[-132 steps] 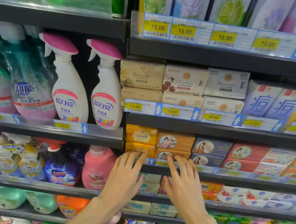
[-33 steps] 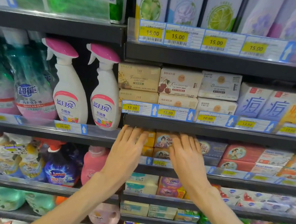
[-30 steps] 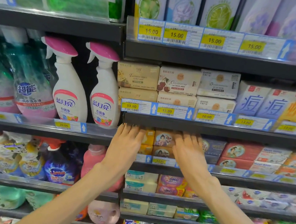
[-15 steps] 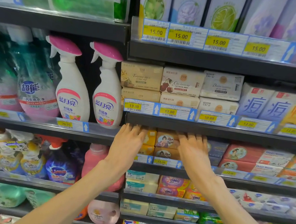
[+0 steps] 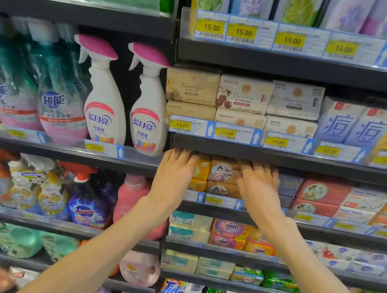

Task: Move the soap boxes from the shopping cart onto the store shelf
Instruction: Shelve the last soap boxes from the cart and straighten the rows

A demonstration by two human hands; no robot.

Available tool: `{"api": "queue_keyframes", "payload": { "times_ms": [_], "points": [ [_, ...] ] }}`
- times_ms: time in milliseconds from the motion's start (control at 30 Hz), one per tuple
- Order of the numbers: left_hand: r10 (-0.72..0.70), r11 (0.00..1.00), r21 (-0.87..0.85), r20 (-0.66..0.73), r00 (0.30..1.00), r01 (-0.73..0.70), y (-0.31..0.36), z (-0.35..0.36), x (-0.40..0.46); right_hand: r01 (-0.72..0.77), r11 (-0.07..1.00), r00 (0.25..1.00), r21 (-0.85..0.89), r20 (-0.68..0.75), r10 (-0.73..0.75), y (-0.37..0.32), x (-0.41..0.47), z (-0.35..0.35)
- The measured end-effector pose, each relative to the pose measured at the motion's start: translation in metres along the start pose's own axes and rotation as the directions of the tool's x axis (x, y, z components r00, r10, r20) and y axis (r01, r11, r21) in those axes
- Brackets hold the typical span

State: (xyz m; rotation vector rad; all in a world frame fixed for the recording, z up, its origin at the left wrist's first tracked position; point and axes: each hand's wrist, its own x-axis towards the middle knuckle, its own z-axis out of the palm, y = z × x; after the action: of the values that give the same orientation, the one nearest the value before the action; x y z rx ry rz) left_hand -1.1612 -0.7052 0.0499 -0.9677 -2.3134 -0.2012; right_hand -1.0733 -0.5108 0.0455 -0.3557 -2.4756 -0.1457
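Two stacks of orange soap boxes (image 5: 223, 177) sit on a dark store shelf (image 5: 232, 214), behind a strip of price tags. My left hand (image 5: 173, 176) lies flat against the yellow-orange boxes (image 5: 200, 170) at the left end of the row, fingers stretched under the shelf above. My right hand (image 5: 258, 189) rests flat on the right side of the orange boxes, beside dark blue boxes (image 5: 287, 185). Neither hand grips anything. The shopping cart is out of view.
Red and white soap boxes (image 5: 322, 192) fill the same shelf to the right. Beige soap packs (image 5: 243, 94) sit one shelf up. White spray bottles (image 5: 147, 113) with pink triggers stand to the left. Detergent bars and bags fill the shelves below.
Both hands have moved up from the shelf's front edge and pushed deeper in against the orange soap boxes; the boxes sit further back.
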Motion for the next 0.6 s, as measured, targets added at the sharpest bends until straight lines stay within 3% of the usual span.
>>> {"api": "queue_keyframes", "payload": {
  "times_ms": [367, 600],
  "points": [
    [0.003, 0.992, 0.128, -0.093, 0.996, 0.009, -0.032, 0.000, -0.010, -0.070, 0.995, 0.996, -0.075, 0.052, 0.074, 0.026, -0.011, -0.008],
    [-0.071, 0.996, 0.056, -0.073, 0.995, 0.075, -0.037, 0.005, -0.009, -0.092, 0.995, 0.990, -0.031, 0.100, 0.095, 0.028, -0.005, -0.013]
  ]
}}
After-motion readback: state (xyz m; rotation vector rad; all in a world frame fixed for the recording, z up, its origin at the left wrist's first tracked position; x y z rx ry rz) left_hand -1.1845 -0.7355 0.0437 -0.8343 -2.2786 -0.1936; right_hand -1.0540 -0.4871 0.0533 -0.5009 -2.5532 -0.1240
